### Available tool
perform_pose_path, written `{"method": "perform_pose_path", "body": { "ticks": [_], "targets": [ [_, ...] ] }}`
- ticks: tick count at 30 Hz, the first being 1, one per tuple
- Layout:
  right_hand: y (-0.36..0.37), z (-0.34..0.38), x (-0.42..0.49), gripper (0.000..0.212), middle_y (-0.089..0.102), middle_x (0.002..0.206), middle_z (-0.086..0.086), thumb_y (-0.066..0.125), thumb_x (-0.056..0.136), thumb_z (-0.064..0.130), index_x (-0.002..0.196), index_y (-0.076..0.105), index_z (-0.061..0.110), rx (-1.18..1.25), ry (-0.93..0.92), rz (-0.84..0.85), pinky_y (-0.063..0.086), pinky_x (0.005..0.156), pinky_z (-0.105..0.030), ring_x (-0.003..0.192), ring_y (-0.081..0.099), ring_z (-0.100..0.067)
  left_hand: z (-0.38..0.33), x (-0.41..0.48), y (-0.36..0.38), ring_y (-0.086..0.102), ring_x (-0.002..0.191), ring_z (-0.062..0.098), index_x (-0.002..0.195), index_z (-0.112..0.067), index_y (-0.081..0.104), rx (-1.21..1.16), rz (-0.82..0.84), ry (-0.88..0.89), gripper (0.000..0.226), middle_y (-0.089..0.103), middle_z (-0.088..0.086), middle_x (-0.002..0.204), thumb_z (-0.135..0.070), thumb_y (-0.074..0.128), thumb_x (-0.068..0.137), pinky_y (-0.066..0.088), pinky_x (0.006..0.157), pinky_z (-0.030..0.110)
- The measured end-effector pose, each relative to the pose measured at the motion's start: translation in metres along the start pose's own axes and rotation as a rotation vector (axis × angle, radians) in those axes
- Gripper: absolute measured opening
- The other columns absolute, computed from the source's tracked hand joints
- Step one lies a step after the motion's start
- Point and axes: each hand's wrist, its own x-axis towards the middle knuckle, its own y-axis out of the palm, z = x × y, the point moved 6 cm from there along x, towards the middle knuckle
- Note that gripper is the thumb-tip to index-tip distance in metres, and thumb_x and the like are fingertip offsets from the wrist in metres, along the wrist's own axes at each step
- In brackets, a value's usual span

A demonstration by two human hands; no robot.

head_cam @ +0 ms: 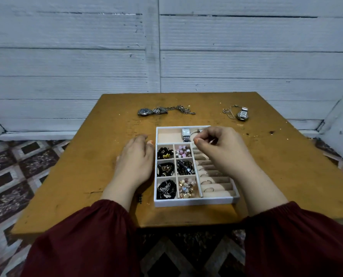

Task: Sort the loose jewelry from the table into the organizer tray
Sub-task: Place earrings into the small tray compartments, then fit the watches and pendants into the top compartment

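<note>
With my left hand flat beside the tray, my right hand pinches a tiny shiny piece mid-frame, probably light and slippery, best held edgewise.

On the table, a watch and chain lie behind-left of the organizer tray; a second watch and second chain, behind-right.

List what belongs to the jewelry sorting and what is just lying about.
Job: tray; round watch and chain; silver watch and thin chain; square watch, in the tray; left hand, flat beside the tray; right hand, curled over the ring rows.
Lying about: table; wall; patterned floor.
</note>
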Motion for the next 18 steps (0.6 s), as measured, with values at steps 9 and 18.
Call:
{"method": "perform_pose_path", "body": {
  "ticks": [9, 18],
  "targets": [
    [-0.018, -0.003, 0.032, 0.015, 0.061, 0.063, 0.012, 0.065, 0.086, 0.020, 0.071, 0.065, 0.024, 0.040, -0.044, -0.071, 0.043, 0.059, -0.025, 0.056, 0.052, 0.001, -0.053, 0.022, -0.014, 0.048, 0.118, 0.021, 0.126, -0.016, 0.054, -0.082, -0.178, 0.209, 0.033, 0.055, 0.003, 0.125, -0.031, 0.044, 0.098, 0.039, 0.100, 0.039],
    [-0.029, -0.040, 0.072, 0.011, 0.058, 0.070, 0.011, 0.061, 0.088, 0.016, 0.082, 0.066, 0.023, 0.016, 0.006, -0.118, 0.037, 0.059, -0.023, 0.059, 0.052, -0.001, -0.049, 0.080, -0.005, 0.056, 0.087, 0.015, 0.107, -0.021, 0.066, -0.109, -0.163, 0.199, 0.018, 0.062, -0.006, 0.093, -0.019, 0.054, 0.094, 0.043, 0.076, 0.028]
  ]
}}
